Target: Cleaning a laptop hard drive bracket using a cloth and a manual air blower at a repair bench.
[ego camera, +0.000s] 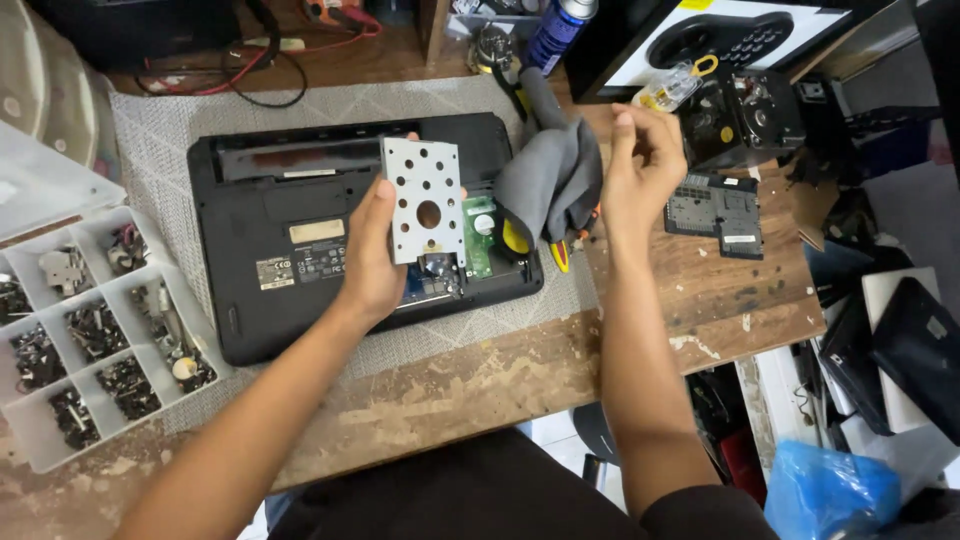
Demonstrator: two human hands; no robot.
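A black laptop [280,230] lies upside down on a grey mat [160,130], its right-hand bay open onto a green circuit board [480,240]. My left hand [375,250] holds a flat silver metal bracket [428,200] with round holes, upright above that bay. My right hand [640,170] is raised to the right of the laptop, fingers curled, pinching something too small to make out. A grey cloth [555,170] is draped over a yellow-handled tool [515,238] between the two hands.
A clear compartment box [90,330] of screws and small parts stands at the left. A blue spray can [556,30], a black cover panel [720,210], a black device [745,115] and cables [260,70] lie on the worn wooden table [480,380]. Bags and black devices crowd the floor at right.
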